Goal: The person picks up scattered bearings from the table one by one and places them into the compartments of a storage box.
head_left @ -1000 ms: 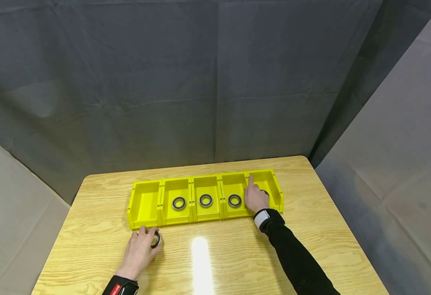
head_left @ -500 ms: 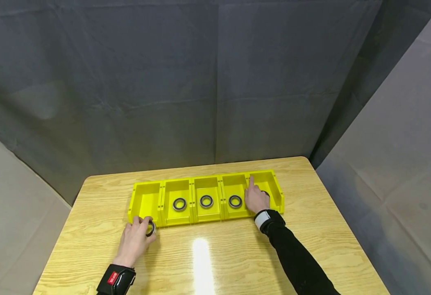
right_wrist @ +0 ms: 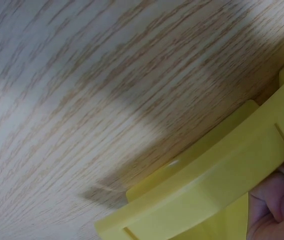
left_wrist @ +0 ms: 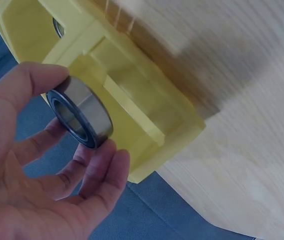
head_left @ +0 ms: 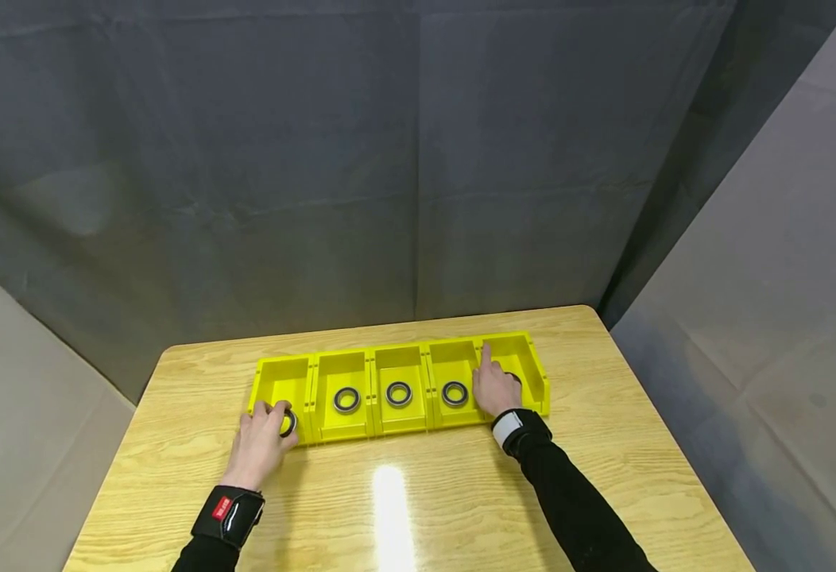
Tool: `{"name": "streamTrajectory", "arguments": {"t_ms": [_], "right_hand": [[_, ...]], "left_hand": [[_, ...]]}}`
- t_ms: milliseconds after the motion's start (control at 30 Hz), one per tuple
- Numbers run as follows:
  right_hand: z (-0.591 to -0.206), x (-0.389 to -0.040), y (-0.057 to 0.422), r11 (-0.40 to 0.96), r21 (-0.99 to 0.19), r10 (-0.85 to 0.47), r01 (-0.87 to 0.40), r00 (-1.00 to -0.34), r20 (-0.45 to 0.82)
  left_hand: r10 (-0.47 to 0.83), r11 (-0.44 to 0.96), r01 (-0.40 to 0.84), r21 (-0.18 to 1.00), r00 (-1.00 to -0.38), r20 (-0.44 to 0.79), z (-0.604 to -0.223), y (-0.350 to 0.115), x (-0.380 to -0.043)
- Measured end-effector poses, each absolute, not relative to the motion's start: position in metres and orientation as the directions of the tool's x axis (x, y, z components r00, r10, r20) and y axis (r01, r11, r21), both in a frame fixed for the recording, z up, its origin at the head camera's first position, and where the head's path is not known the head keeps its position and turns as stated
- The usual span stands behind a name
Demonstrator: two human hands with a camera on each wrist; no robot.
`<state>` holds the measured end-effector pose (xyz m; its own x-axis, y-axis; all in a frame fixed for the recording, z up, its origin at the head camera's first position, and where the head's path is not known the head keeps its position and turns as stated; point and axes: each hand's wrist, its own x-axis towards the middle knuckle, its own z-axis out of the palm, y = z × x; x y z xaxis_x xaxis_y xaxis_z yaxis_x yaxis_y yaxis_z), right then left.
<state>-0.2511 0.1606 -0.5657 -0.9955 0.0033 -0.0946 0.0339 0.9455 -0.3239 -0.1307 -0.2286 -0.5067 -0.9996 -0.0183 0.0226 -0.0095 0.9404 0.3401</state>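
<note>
In the head view, my left hand (head_left: 257,445) is over the front of the leftmost yellow bin (head_left: 282,381). It pinches a ball bearing (left_wrist: 84,112), a steel ring with dark seals, between thumb and fingertips; the left wrist view shows the ring tilted on edge above the bin. My right hand (head_left: 497,389) grips the divider before the rightmost bin (head_left: 521,357), index finger straight along it and the other fingers curled down inside. Part of a dark ring (head_left: 514,376) shows beside that hand, the rest hidden.
The bins stand joined in a row on a wooden table (head_left: 339,508). One bearing lies flat in each of the three middle bins: a left one (head_left: 346,411), a centre one (head_left: 389,397) and a right one (head_left: 464,396). A grey curtain (head_left: 318,199) hangs behind the table.
My left hand has carried the bearing up and left, from the table in front of the bins to over the leftmost bin. The right hand has stayed in place.
</note>
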Motion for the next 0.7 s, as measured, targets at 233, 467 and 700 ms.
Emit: {"name": "streamTrajectory", "arguments": {"t_ms": [233,467,700], "right_hand": [[-0.567,-0.251,0.160,0.946,-0.324,-0.001,0.024,-0.997,-0.077],[-0.568,-0.251,0.160,0.946,-0.323,0.004,0.027,-0.997,-0.073],[-0.566,-0.250,0.160,0.945,-0.325,-0.003,0.023,-0.997,-0.079]], "left_hand": [[-0.022,0.937,-0.025,0.348,-1.000,-0.013,-0.507,-0.232,-0.144],[-0.017,0.939,-0.023,0.344,-1.000,-0.022,-0.512,-0.233,-0.153],[-0.023,0.939,-0.034,0.343,-0.999,-0.035,-0.513,-0.233,-0.162]]}}
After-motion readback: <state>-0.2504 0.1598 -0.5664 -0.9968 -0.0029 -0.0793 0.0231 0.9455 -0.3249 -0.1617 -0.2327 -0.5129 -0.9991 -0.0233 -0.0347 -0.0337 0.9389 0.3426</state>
